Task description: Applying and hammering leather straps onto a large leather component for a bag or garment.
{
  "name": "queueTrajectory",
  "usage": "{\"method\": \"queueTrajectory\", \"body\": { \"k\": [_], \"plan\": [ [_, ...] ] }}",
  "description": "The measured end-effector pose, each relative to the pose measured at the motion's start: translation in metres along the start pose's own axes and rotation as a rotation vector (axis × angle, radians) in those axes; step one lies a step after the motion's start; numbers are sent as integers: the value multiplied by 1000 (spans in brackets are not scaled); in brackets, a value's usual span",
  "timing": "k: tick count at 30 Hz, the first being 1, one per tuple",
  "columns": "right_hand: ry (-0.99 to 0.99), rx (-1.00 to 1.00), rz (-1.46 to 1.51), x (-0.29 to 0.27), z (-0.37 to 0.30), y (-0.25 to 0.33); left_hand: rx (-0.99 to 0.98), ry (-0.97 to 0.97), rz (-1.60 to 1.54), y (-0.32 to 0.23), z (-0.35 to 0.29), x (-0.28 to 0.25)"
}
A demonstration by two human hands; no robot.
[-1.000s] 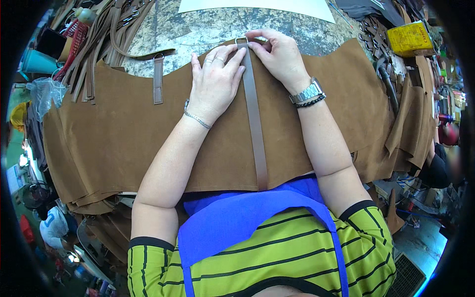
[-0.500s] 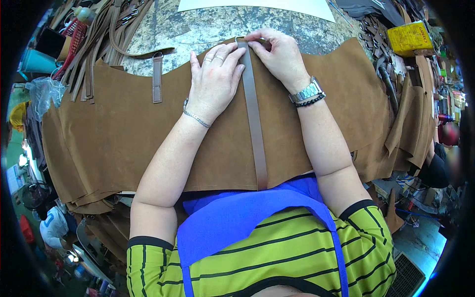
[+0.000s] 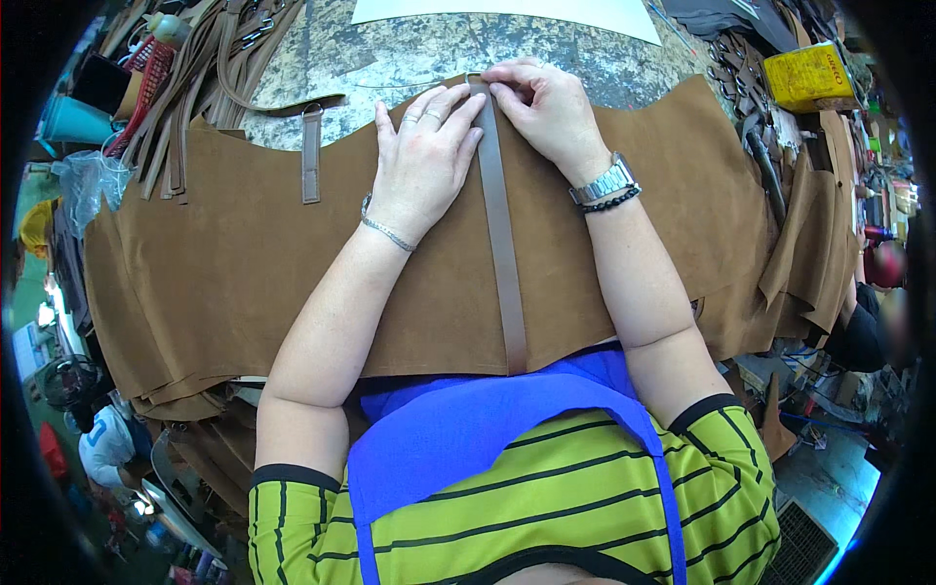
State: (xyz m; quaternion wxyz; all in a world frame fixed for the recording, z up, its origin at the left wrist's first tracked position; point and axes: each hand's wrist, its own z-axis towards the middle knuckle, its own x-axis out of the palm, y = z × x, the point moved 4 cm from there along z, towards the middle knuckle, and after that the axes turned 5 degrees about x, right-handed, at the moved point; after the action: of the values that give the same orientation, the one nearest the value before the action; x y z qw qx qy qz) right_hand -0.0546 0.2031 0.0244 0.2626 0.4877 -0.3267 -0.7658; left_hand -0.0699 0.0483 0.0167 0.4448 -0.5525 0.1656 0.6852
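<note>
A large brown suede leather piece (image 3: 249,263) lies spread over the table in front of me. Down its middle runs a narrow grey-brown leather strap (image 3: 501,244), from the far edge to the near one. My left hand (image 3: 425,146) rests flat on the leather, fingers outstretched, their tips beside the strap's far end. At that same end my right hand (image 3: 546,112) pinches the strap where it meets the leather's far edge; the fingertips partly hide it. Left of my hands, a short strap tab (image 3: 310,161) with a metal ring lies on the leather.
Long leather straps (image 3: 210,93) are heaped at the back left, near a red basket (image 3: 146,88) and a blue-green cup (image 3: 76,121). A yellow tin (image 3: 807,77) stands back right above metal-fitted straps. A white sheet (image 3: 507,15) lies at the table's far side. Another person's arm shows at far right.
Both hands stay at the strap's far end. The right fingers and wrist have shifted very slightly; the leather and strap lie as before.
</note>
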Motion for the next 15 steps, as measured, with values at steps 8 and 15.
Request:
{"method": "queueTrajectory", "body": {
  "k": [8,15],
  "plan": [
    [42,167,39,0,-1,0,-7,6,18,0,1,0],
    [18,157,42,-1,-3,3,37,-24,67,-1,-1,2]
  ]
}}
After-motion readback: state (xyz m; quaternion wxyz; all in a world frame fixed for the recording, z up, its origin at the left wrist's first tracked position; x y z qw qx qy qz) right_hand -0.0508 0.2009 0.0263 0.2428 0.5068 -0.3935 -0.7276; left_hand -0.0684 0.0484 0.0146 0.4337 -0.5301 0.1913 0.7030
